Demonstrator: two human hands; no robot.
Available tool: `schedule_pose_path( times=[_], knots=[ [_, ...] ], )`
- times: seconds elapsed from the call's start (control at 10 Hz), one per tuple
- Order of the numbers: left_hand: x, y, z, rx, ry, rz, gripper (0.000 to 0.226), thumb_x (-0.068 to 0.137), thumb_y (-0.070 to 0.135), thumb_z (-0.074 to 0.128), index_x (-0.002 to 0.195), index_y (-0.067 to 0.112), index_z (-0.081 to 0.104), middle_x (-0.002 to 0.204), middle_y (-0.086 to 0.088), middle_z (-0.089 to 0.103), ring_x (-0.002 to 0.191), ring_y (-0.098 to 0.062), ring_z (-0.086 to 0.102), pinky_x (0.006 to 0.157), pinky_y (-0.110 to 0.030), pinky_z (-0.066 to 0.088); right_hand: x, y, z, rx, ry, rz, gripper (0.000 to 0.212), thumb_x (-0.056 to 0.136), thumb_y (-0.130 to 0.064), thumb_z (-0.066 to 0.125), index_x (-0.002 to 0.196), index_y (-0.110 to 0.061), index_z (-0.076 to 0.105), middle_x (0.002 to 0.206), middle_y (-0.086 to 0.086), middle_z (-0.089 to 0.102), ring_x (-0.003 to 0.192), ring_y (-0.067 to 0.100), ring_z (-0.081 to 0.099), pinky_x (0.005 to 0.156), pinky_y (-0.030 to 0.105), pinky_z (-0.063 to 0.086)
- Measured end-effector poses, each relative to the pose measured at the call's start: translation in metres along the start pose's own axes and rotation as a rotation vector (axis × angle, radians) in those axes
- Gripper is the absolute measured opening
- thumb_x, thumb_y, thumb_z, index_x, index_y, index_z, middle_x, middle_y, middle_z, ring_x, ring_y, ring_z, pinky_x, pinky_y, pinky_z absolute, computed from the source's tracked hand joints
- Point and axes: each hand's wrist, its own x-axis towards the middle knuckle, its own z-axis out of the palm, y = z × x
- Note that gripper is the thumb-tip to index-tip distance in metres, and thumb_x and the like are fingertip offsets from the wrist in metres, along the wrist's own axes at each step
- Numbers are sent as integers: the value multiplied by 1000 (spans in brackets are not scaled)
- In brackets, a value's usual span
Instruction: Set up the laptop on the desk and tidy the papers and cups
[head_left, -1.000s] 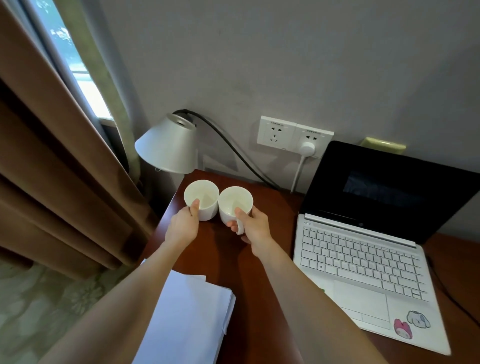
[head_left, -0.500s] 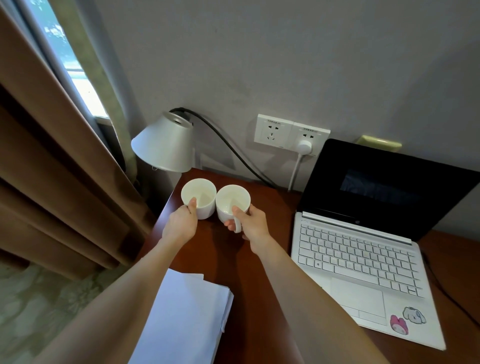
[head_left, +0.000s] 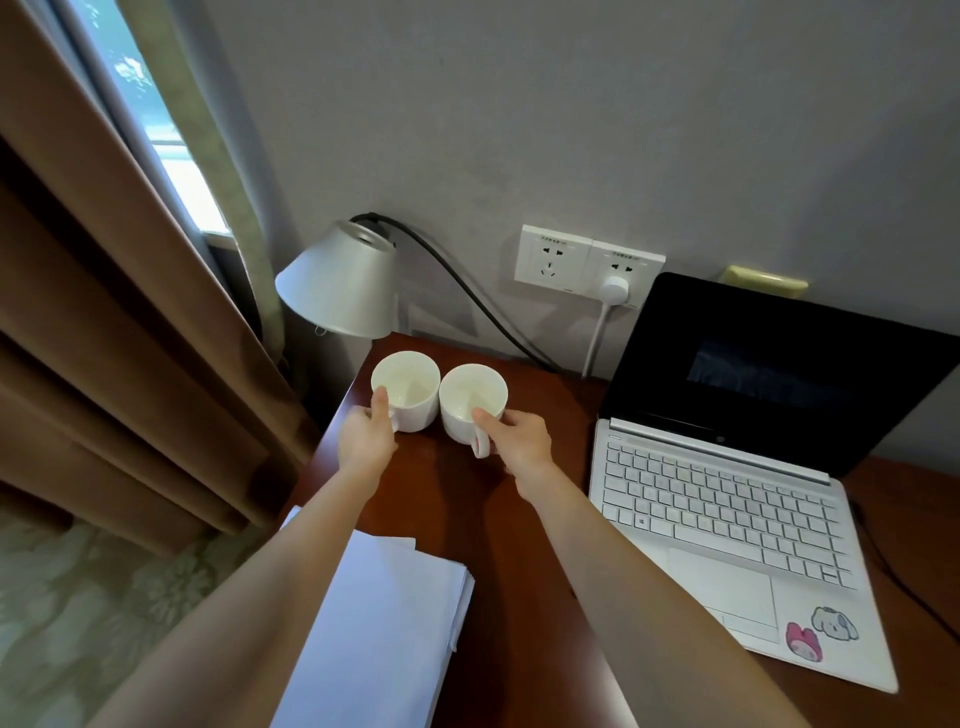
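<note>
Left hand (head_left: 366, 441) grips the left white mug (head_left: 406, 389), thumb over its rim; right hand (head_left: 519, 439) pinches the right white mug (head_left: 471, 408) at its handle. Both mugs sit touching at the desk's (head_left: 519, 545) back-left corner under the lamp (head_left: 340, 286). Best released gently, straight back, handles undisturbed.

Not much to read from where I'm looking — just a small round logo on the laptop (head_left: 727, 499) hinge bar, too tiny to spell out. Fine print tops the wall sockets (head_left: 589, 262) — illegible. Keyboard lettering blurs too.
</note>
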Motion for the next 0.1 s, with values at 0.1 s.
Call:
schedule_pose_path(
  times=[0.1],
  knots=[
    [-10, -4, -14, -76, 134, -20, 39, 98, 44, 39, 114, 11, 51, 99, -13, 62, 87, -28, 65, 84, -39, 56, -4, -1, -10, -1, -26, -5, 31, 85, -31, 69, 111, -15, 65, 114, 5, 67, 99, 19, 63, 74, 27, 46]
  ],
)
